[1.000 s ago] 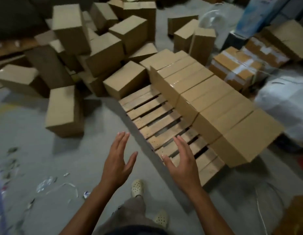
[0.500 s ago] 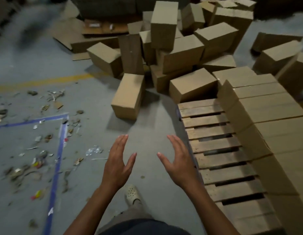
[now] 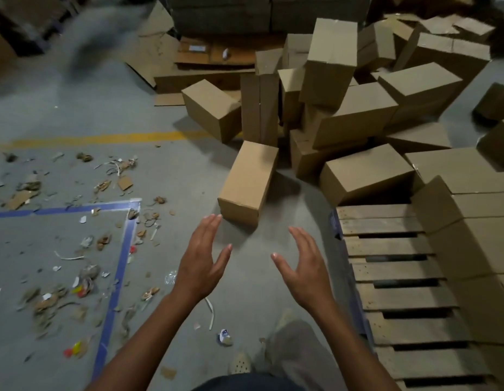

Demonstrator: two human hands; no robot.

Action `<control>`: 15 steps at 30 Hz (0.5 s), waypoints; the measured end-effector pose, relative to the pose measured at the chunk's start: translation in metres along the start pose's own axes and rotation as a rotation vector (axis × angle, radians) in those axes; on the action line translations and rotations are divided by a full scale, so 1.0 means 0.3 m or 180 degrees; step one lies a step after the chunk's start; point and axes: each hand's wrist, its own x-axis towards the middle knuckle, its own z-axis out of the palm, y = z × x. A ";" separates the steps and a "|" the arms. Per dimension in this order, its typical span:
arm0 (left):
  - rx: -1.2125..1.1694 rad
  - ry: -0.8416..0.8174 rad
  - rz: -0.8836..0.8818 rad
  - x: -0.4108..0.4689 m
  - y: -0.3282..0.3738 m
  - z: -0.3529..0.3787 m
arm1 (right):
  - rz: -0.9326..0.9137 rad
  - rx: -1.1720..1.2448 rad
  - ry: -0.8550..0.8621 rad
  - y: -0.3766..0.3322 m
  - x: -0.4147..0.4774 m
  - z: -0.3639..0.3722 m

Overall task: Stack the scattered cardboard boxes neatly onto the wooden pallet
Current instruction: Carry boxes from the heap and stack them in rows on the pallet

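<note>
Both hands are held out, palms facing one another, empty. The left hand (image 3: 201,262) has straight, close-set fingers (image 3: 210,225) and a spread thumb. The right hand (image 3: 307,273) has fingers (image 3: 300,238) slightly bent and relaxed, thumb apart. Neither touches anything.

Just beyond the left fingertips a single closed cardboard box (image 3: 249,180) lies lengthwise on the concrete floor (image 3: 172,170), apart from both hands. Behind it, a scattered pile of boxes (image 3: 355,114), some upright, some tilted against each other. All flaps are shut, so contents cannot be told. One box (image 3: 363,172) sits at the far corner of the wooden pallet (image 3: 397,277).

The pallet lies to the right of the right hand, its near slats bare. A row of stacked boxes (image 3: 476,241) occupies its right side, pressed side by side.

Flattened cardboard sheets (image 3: 189,60) lie at the back. A small white label (image 3: 197,48) on one is too small to read. A blue piece (image 3: 334,224) on the pallet's corner bears marks that are likewise illegible.

On the left floor: a yellow line (image 3: 104,138), blue tape (image 3: 118,263) forming a corner, and scattered scraps (image 3: 84,280).
</note>
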 end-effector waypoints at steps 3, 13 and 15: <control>-0.0021 0.0013 0.0000 0.179 -0.052 0.022 | 0.0018 -0.0003 -0.0065 -0.007 0.192 0.024; 0.0089 -0.0096 -0.0324 1.005 -0.212 0.120 | 0.0389 0.0284 -0.0306 0.009 1.032 0.078; 0.0062 -0.0189 -0.0434 1.154 -0.247 0.149 | 0.0624 0.0433 -0.0316 0.031 1.169 0.087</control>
